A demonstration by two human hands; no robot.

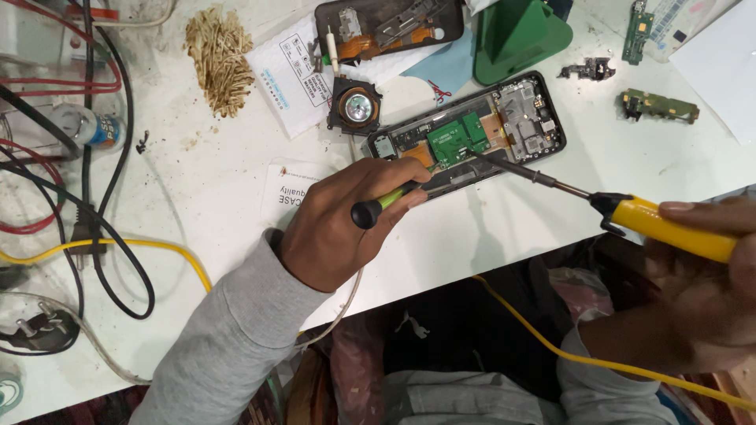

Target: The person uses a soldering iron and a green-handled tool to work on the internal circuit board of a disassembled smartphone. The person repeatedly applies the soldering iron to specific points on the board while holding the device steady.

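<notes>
An opened phone (543,118) lies on the white table (488,228), its green circuit board (461,135) exposed. My left hand (335,228) grips a small tool with a green shaft and black knob (376,206), resting against the phone's near edge. My right hand (709,267) holds a yellow-handled soldering iron (669,227); its dark metal tip (504,164) reaches onto the phone beside the green board. A yellow cord (567,356) trails from the iron across my lap.
A second opened phone back (386,27), a round metal part (356,106), a green stand (516,35) and loose circuit boards (657,104) lie behind. A brass wool pile (220,55) sits at the back left. Cables and a plug (35,330) crowd the left side.
</notes>
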